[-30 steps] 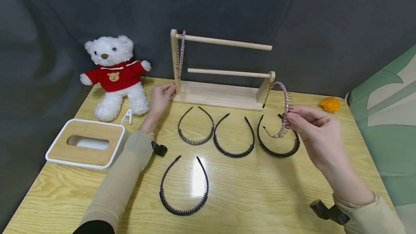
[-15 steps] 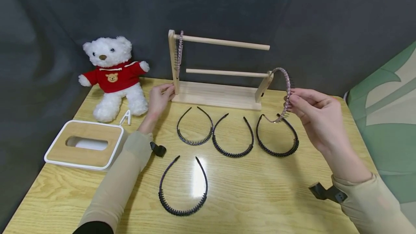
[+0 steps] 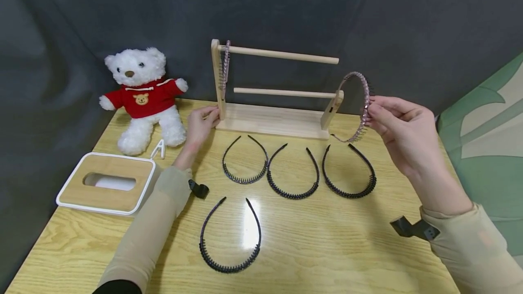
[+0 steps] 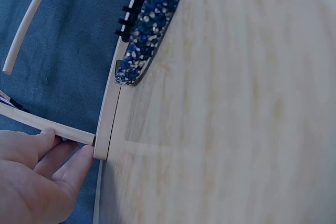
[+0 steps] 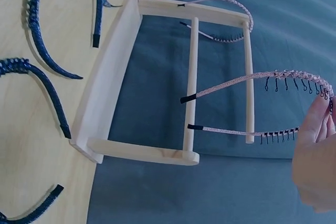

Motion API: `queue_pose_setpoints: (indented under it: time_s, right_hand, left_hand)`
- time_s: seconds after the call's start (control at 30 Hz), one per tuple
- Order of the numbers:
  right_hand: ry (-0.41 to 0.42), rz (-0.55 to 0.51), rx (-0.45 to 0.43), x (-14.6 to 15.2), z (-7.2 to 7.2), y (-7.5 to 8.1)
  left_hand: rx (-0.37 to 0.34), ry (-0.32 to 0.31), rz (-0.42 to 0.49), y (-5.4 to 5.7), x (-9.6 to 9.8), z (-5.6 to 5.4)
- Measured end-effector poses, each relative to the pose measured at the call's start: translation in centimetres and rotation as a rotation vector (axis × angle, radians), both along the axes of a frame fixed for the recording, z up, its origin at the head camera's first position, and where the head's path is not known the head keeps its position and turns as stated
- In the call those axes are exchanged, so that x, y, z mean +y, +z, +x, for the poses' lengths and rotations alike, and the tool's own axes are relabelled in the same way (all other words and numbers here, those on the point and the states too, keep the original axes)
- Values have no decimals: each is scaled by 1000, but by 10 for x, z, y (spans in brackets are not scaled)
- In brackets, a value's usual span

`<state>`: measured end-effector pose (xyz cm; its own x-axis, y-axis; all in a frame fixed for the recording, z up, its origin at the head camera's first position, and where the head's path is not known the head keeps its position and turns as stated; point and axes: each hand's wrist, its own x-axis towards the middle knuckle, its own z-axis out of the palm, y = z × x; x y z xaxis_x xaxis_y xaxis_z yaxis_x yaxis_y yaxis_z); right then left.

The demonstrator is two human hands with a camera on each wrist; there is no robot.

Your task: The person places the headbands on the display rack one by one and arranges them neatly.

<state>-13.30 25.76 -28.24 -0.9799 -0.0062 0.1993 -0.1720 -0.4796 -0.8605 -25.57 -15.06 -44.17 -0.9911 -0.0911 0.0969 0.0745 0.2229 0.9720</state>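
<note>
My right hand (image 3: 408,135) pinches a pink toothed headband (image 3: 365,89) by its curved middle, raised beside the right end of a wooden two-bar rack (image 3: 273,119). In the right wrist view, the band's two black-tipped ends (image 5: 189,98) point toward the rack and overlap its lower bar (image 5: 192,72). My left hand (image 3: 199,127) holds the foot of the rack's left upright between thumb and fingers, also seen in the left wrist view (image 4: 47,171). A second pink headband (image 3: 226,65) hangs on the upper bar (image 3: 282,53), close against the left upright.
Three dark toothed headbands (image 3: 293,195) lie in a row before the rack, and another dark headband (image 3: 229,269) lies nearer the front. At left are a tissue box (image 3: 110,158), a white letter A (image 3: 161,148) and a white teddy bear (image 3: 143,99) in red.
My right hand has lifted the pink headband up and slightly right, away from above the rightmost dark headband to beside the rack's end. My left hand stays on the rack.
</note>
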Motion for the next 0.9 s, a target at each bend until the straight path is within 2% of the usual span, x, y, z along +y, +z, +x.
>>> queue_pose_setpoints:
  time_s: [0.4, 0.9]
  right_hand:
    - [7, -19, -30, 9, -21, 10]
    - [3, -50, -33, 10, -33, 15]
  left_hand:
    - [-7, 7, -4, -1, 0, 0]
    - [-10, 1, 20, -1, 0, -1]
